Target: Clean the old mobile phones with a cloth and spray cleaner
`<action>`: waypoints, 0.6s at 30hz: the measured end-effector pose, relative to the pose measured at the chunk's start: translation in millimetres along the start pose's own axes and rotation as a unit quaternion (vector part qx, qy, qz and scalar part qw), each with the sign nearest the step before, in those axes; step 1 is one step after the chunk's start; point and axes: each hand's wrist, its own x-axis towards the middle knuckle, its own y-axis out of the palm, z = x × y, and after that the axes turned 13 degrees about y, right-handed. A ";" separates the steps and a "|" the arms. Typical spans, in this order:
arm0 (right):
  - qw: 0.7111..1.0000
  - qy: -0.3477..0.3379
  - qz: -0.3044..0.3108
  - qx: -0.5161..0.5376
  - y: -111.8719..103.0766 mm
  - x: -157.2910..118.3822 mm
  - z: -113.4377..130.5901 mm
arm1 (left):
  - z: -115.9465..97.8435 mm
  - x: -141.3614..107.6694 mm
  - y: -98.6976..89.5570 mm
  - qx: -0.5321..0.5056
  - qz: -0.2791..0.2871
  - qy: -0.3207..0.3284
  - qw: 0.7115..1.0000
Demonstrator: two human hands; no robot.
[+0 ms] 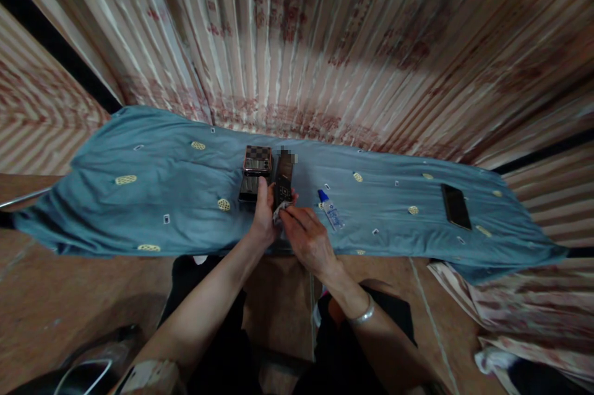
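My left hand (265,214) is wrapped round the left side of an unfolded black flip phone (283,179) with a keypad on its lower half. The fingers of my right hand (307,235) press a small whitish cloth (279,212) against the phone's lower end. Just left of the phone, a checkered folding phone (258,158) lies on the blue cloth cover. Below it is a dark device (248,188), partly hidden by my left thumb. To the right of my hands lies a clear bottle with a blue cap (331,212).
A blue patterned cloth (176,190) covers the long narrow surface. Near its right end lies a black smartphone (456,206). Behind it hangs a striped curtain (297,54). My legs are below the front edge, over a tiled floor (278,302).
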 end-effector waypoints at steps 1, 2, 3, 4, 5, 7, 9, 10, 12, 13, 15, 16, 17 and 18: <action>1.000 -0.002 0.001 0.000 -0.2 1.4 1.7 | 1.3 -0.8 1.2 -0.004 -0.002 0.001 1.000; 1.000 -0.006 0.000 0.001 -0.3 2.9 3.3 | 2.3 -1.4 2.2 -0.007 -0.004 0.003 1.000; 1.000 -0.008 -0.001 0.001 -0.5 4.2 4.9 | 3.0 -1.8 2.8 -0.009 -0.007 0.005 1.000; 1.000 -0.011 -0.004 0.002 -0.7 5.3 6.3 | 3.4 -1.9 2.9 -0.010 -0.010 0.008 1.000; 1.000 -0.015 -0.009 0.002 -0.7 6.0 7.5 | 3.7 -1.7 2.6 -0.010 -0.013 0.014 1.000; 1.000 -0.017 -0.020 0.002 -0.6 6.5 9.4 | 4.5 -1.0 0.9 -0.007 -0.018 0.035 0.999; 1.000 -0.008 -0.027 0.004 -0.1 6.1 10.7 | 5.6 -0.1 -0.9 0.002 -0.017 0.061 0.998; 1.000 0.000 -0.027 0.008 0.2 5.9 11.2 | 6.2 0.2 -1.4 0.006 -0.019 0.071 0.997; 0.999 0.019 -0.020 0.021 0.9 5.9 11.9 | 7.2 0.7 -1.4 0.009 -0.030 0.082 0.996; 0.999 0.027 -0.017 0.030 1.1 6.2 12.1 | 7.8 0.8 -1.1 0.009 -0.038 0.083 0.996; 0.998 0.044 -0.017 0.047 1.3 7.7 12.0 | 9.7 1.4 -1.3 0.012 -0.051 0.081 0.995; 0.997 0.054 -0.019 0.055 1.2 8.8 11.7 | 11.5 1.9 -2.4 0.016 -0.053 0.085 0.995; 0.996 0.065 -0.020 0.064 1.0 10.1 11.1 | 14.1 2.8 -4.4 0.021 -0.048 0.092 0.994; 0.994 0.076 -0.021 0.072 0.6 11.5 10.4 | 17.4 4.0 -7.4 0.028 -0.042 0.104 0.993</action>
